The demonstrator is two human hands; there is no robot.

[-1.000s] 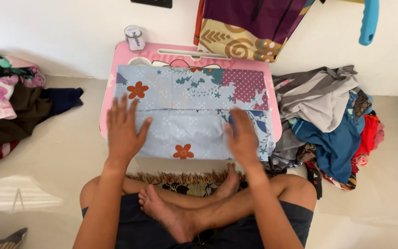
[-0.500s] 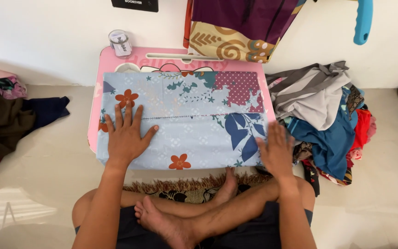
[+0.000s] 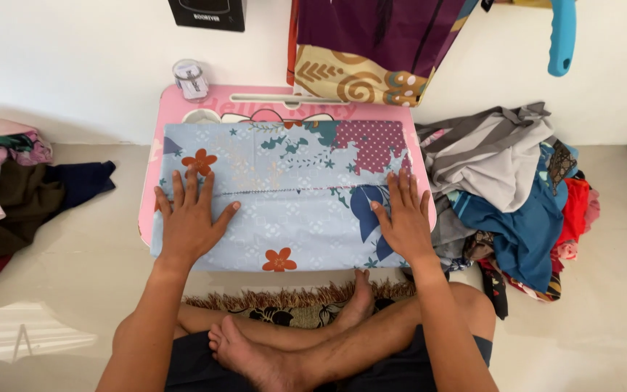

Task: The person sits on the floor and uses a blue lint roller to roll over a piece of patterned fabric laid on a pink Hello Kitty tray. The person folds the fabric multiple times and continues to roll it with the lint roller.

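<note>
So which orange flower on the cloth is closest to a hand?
The upper flower, just past the fingertips of the left hand. The lower flower lies at the cloth's near edge, apart from both hands.

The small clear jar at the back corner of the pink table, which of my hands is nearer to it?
Left. Your left hand lies flat on the floral cloth below the jar; your right hand presses the cloth's far right side.

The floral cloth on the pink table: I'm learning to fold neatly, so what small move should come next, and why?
Probably fold it in half sideways. The floral cloth already lies flat on the pink table, with the left hand and right hand pressed open near its two ends, and it spans almost the whole tabletop.
</note>
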